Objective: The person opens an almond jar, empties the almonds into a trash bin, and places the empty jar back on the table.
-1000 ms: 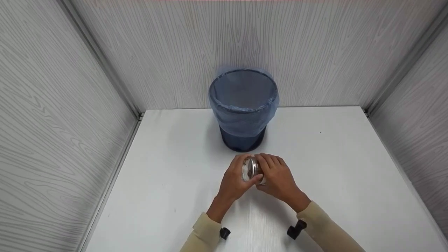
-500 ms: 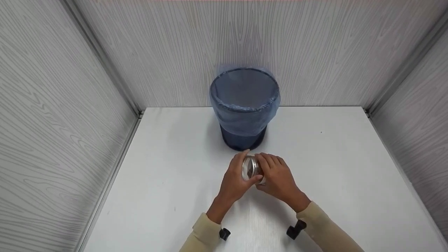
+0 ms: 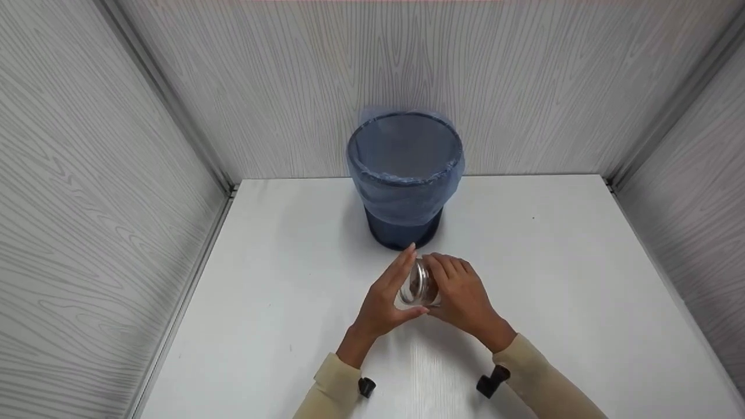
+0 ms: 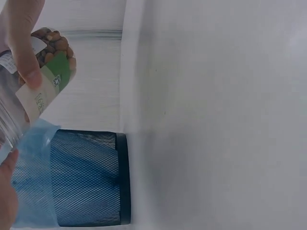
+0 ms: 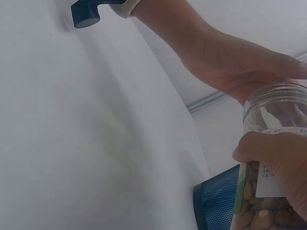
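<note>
A clear jar (image 3: 420, 286) of brown nuts, perhaps almonds, is tipped on its side between the two hands, above the white table. The right hand (image 3: 463, 297) grips the jar's body, its thumb (image 5: 259, 146) lying over a white label. At the jar's mouth end, the left hand (image 3: 375, 311) spreads around the rim with thumb and fingers straight. Whether that hand touches the rim cannot be told. A green and cream label (image 4: 48, 86) shows in the left wrist view. The ridged clear rim (image 5: 276, 91) shows in the right wrist view; a lid cannot be made out.
A blue mesh wastebasket (image 4: 86, 182) lined with a blue plastic bag (image 3: 404, 203) stands just beyond the hands, against the back wall. Wood-grain panels (image 3: 70, 174) enclose the white table (image 3: 279, 279) at the left, right and back.
The left hand's fingers and thumb have straightened and spread off the jar's end, and its wrist has shifted slightly left. The right hand and jar stay in nearly the same place.
</note>
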Available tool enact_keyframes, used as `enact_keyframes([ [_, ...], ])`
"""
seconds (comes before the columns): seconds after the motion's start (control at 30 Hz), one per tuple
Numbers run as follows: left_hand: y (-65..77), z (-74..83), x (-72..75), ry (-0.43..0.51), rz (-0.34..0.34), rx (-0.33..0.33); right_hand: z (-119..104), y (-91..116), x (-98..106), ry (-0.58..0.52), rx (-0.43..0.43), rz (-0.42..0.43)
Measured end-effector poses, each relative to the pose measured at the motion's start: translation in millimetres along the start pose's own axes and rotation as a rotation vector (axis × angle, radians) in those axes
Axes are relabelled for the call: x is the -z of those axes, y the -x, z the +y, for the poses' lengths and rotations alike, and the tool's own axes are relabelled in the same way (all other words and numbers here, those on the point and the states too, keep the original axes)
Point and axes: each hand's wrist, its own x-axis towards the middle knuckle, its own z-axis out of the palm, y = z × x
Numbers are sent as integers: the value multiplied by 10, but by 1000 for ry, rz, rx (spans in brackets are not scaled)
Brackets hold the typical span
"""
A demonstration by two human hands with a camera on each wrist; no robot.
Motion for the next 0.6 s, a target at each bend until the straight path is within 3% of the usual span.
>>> enact_keyframes([
  [0.33, -9, -20, -25, -83, 51, -30, -5, -5, 20, -16, -6, -23],
  [0.6, 6, -12, -22, -102, 79, 2, -28, 0, 13, 3, -11, -30],
])
